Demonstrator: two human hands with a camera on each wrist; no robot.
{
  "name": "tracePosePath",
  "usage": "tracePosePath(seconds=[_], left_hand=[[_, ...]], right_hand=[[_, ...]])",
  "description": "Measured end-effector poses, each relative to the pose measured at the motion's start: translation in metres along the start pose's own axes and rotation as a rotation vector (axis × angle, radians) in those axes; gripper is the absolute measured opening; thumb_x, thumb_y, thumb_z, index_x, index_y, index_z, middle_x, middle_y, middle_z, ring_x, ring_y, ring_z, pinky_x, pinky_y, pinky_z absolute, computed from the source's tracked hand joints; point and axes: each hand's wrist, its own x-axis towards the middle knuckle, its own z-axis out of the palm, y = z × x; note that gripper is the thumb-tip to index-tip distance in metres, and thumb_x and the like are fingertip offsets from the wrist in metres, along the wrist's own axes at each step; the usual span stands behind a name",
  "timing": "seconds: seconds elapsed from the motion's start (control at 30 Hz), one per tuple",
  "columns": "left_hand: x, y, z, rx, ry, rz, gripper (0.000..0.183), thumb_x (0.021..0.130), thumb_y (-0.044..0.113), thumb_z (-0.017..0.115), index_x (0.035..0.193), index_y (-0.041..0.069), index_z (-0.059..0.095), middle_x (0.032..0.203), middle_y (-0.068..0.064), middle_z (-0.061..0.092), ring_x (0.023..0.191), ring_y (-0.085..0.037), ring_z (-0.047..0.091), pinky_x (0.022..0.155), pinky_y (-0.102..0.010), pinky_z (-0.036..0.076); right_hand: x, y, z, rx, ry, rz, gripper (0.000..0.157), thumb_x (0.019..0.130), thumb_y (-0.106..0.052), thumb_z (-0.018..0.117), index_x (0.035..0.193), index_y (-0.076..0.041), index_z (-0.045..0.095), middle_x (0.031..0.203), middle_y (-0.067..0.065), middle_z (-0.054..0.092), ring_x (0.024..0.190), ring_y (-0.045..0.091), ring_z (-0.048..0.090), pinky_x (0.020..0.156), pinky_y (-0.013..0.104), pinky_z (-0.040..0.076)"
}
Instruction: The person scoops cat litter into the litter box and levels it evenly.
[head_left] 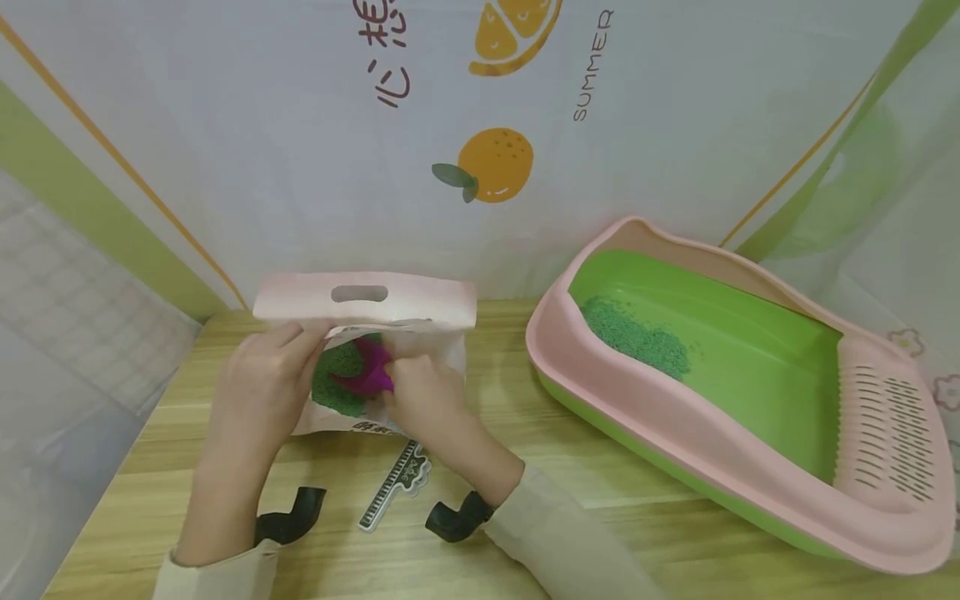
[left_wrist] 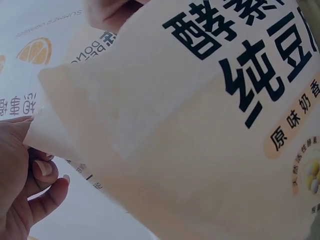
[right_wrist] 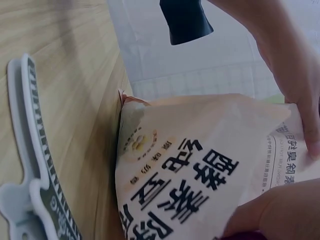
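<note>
An opened paper bag of green cat litter stands at the table's back left, its top flap with a handle slot folded up. My left hand pinches the bag's left edge between thumb and fingers, as the left wrist view also shows. Inside the mouth, my right hand grips a purple scoop that sits among the green granules. In the right wrist view the scoop shows only as a purple sliver below the hand; the bag's printed front fills the middle.
A pink-rimmed green litter box stands on the right, with a patch of green litter at its left end and a slotted panel at its right. A sealing clip lies in front of the bag. Behind hangs a fruit-printed curtain.
</note>
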Motion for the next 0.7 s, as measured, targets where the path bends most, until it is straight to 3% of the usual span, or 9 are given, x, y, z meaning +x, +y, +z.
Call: tracePosePath(seconds=[0.13,0.2,0.37,0.57,0.7], left_hand=[[-0.001,0.0,0.001,0.002,0.005,0.008,0.021,0.088,-0.002,0.073,0.108,0.004,0.075,0.074,-0.013,0.065,0.06,-0.033,0.057,0.056,-0.042,0.045],[0.0,0.0,0.001,-0.004,0.005,0.01,0.022,0.088,-0.003,0.072,0.108,0.004,0.075,0.074,-0.013,0.066,0.062,-0.033,0.059,0.057,-0.042,0.045],[0.0,-0.001,0.0,-0.019,-0.005,0.012,0.02,0.089,-0.001,0.072,0.107,0.006,0.075,0.084,-0.014,0.073,0.072,-0.035,0.068,0.063,-0.045,0.052],[0.001,0.0,0.0,-0.019,-0.021,0.023,0.022,0.088,-0.002,0.072,0.109,0.005,0.074,0.087,-0.014,0.073,0.072,-0.036,0.067,0.066,-0.047,0.053],[0.001,0.0,0.0,-0.017,-0.03,0.022,0.025,0.088,-0.003,0.072,0.111,0.006,0.074,0.088,-0.015,0.073,0.071,-0.037,0.067,0.067,-0.048,0.053]], right_hand=[[0.002,-0.001,0.004,0.03,0.031,-0.025,0.011,0.086,-0.028,0.078,0.084,-0.017,0.074,0.075,-0.006,0.073,0.054,0.006,0.055,0.046,0.02,0.039],[0.003,0.0,0.006,0.096,0.025,-0.012,0.012,0.086,-0.026,0.078,0.083,-0.015,0.073,0.073,-0.005,0.072,0.052,0.004,0.052,0.045,0.018,0.037],[0.007,0.002,0.01,0.198,0.011,0.034,0.01,0.087,-0.02,0.077,0.082,-0.013,0.072,0.068,-0.004,0.066,0.049,0.004,0.047,0.04,0.018,0.035],[0.01,0.005,0.015,0.083,0.045,-0.059,0.01,0.088,-0.024,0.078,0.087,-0.016,0.073,0.07,-0.006,0.069,0.054,0.003,0.051,0.048,0.018,0.039],[0.013,0.01,0.018,0.163,0.03,-0.048,0.013,0.089,-0.022,0.078,0.098,-0.013,0.077,0.079,-0.004,0.073,0.055,0.004,0.049,0.046,0.017,0.037]])
